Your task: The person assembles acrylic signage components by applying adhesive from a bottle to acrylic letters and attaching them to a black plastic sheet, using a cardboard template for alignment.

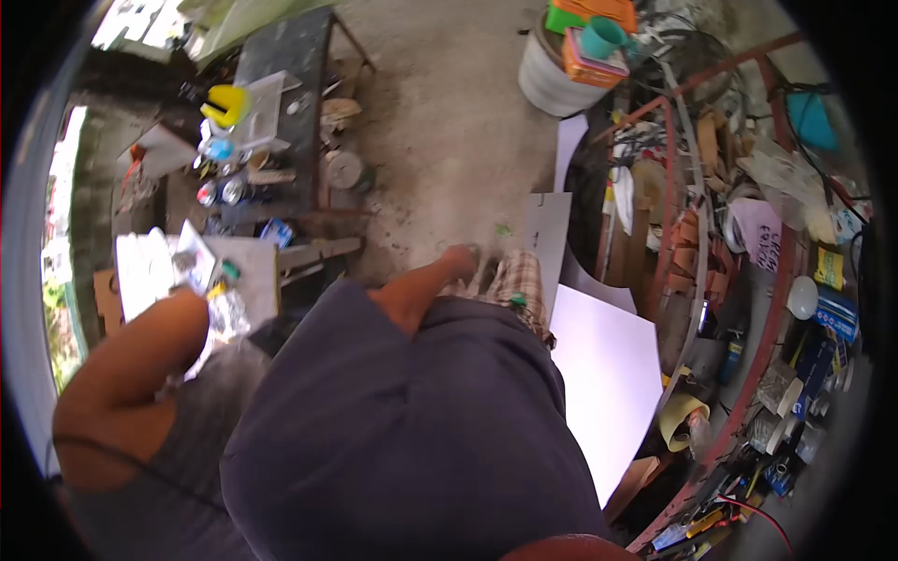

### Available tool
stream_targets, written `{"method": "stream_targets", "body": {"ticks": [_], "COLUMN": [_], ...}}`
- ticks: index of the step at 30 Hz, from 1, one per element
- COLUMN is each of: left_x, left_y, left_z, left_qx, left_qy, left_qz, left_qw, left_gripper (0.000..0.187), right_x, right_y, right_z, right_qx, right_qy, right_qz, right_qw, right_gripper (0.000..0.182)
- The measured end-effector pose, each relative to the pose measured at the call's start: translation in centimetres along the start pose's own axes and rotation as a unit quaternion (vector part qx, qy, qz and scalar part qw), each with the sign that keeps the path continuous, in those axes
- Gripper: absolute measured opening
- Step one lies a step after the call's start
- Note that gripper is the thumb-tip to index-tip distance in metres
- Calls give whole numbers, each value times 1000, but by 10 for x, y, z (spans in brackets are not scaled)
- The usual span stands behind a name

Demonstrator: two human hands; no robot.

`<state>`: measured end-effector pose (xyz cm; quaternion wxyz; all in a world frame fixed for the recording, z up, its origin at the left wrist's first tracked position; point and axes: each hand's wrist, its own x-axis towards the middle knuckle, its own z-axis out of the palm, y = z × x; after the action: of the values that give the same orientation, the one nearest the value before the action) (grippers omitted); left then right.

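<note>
My left hand hangs low in front of my body, beside the leg of the plaid shorts. Its fingers are small and blurred against the floor, so I cannot tell whether they hold anything. A small piece of my right arm shows at the bottom edge; my right hand is out of view. Close along my right side leans a large white sheet, with a grey panel just beyond it. My dark shirt hides much of the area below.
At left, another person's bent arm is close beside me, near a cluttered work table. A dark table stands farther ahead. Shelves with a red metal frame hold tools along the right. A white bin stands on the concrete floor.
</note>
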<state>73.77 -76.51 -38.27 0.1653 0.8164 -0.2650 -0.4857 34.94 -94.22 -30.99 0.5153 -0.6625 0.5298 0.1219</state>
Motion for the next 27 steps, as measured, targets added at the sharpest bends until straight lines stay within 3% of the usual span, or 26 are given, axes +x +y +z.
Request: {"method": "stream_targets", "body": {"ticks": [1, 2, 4, 6, 7, 9, 17, 18, 20, 22, 23, 27], "left_x": [9, 24, 34, 65, 82, 117, 257, 270, 322, 371, 391, 488], "left_y": [3, 3, 17, 21, 27, 40, 141, 165, 191, 213, 229, 262], "left_z": [-24, -37, -88, -132, -153, -202, -375, -392, -427, -457, -476, -524], "left_qx": [-50, -136, -222, -216, -214, -194, -289, -406, -482, -586, -629, -705], "left_qy": [-30, -6, -7, 25, 42, 66, 99, 95, 61, 27, -1, -22], "left_qz": [-18, -106, -80, -52, -38, -2, 80, 83, 75, 104, 77, 51], "left_qw": [998, 985, 972, 975, 975, 979, 949, 905, 871, 804, 774, 707], "left_gripper": [28, 31, 30, 31, 31, 30, 33, 35, 39, 39, 37, 35], "right_x": [18, 36, 75, 117, 136, 168, 326, 338, 377, 400, 421, 470], "right_y": [-12, -24, -59, -116, -141, -212, -414, -451, -501, -557, -576, -665], "right_z": [-4, -7, -12, -18, -18, -25, -61, -64, -67, -75, -77, -73], "right_qx": [6, 9, 10, -16, 71, 86, 142, 163, 196, 228, 235, 254], "right_qy": [4, 4, -3, -26, -29, -12, -13, -1, 39, 47, 38, 75], "right_qz": [-8, -15, -25, -8, 11, -20, -114, -95, -118, -138, -118, -108], "right_qw": [1000, 1000, 1000, 1000, 997, 996, 983, 982, 973, 963, 964, 958], "right_gripper": [31, 31, 31, 27, 24, 23, 37, 39, 39, 39, 42, 48]}}
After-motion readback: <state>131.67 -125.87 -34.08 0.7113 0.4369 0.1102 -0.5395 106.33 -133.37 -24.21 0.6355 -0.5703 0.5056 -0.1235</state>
